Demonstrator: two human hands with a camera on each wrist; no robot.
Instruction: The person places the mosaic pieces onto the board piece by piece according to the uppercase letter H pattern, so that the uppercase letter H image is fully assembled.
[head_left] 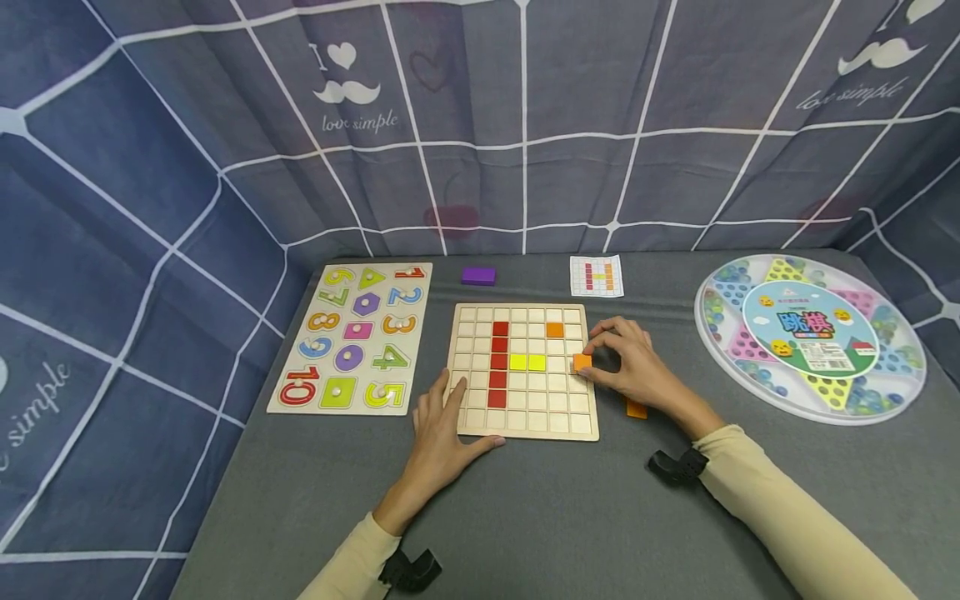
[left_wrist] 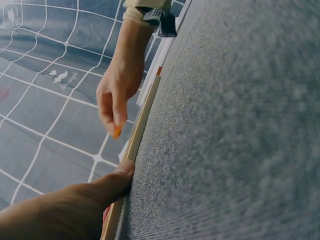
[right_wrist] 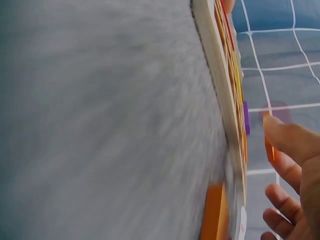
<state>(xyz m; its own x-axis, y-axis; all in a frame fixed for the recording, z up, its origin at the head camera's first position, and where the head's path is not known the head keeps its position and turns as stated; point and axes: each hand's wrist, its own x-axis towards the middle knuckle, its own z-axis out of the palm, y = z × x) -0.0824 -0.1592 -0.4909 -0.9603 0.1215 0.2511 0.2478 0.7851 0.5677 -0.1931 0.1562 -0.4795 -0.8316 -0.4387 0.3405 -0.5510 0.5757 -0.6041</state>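
Note:
A square wooden grid board (head_left: 552,425) lies on the grey cloth. In it sit a column of red tiles (head_left: 498,361), two yellow tiles (head_left: 527,362) and one orange tile (head_left: 555,331). My right hand (head_left: 637,367) pinches another orange square tile (head_left: 582,362) between thumb and finger, above the board's right edge; the right wrist view shows this tile (right_wrist: 268,137) on edge. My left hand (head_left: 442,429) rests with spread fingers at the board's lower left corner, its thumb along the near edge. More orange (head_left: 636,409) shows on the cloth below my right hand, partly hidden.
Left of the board lies a number-and-shape puzzle board (head_left: 306,390). Behind stand a purple block (head_left: 478,276) and a small pattern card (head_left: 597,277) with a coloured grid. A round game box (head_left: 810,333) lies far right. A patterned cloth (head_left: 480,117) hangs behind.

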